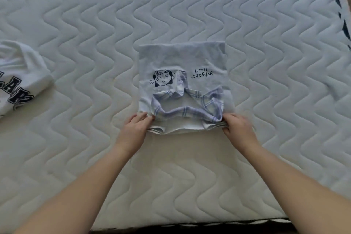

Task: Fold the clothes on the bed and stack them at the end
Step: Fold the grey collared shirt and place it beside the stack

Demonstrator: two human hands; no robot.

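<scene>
Left fingers (145, 118) curled over the near-left corner of the shirt (180, 59), thumb side tucked into the cloth. Looks like a pinch on the edge layers, not a flat press. Right fingers (227, 126) same deal on the near-right corner, bunching the cloth a bit there.

Left hand (135, 129) and right hand (238, 126) sit at matching spots on either end of the near edge. My read: symmetric grip so the edge lifts level and the fold lands square.

Shirt is pale blue, already narrowed to a rough rectangle, lying flat mid-mattress, print facing up and upside down from where the person stands. Plaid collar (190, 101) is on the near side, between the hands, so the neck end is the one being held. Probably about to carry that end away toward the far hem, or just squaring it up first. Can't tell which.

Far hem lies flat and untouched, which gives a target line for the fold.

Second shirt (20, 74), white with dark block letters, lies crumpled at the left edge of view, well apart. Not folded yet by the look of it. No stack visible anywhere.

Mattress (190, 6) is bare quilted, so cloth should slide fairly easily. Risk: collar bunch on the right drags and skews the fold.
</scene>
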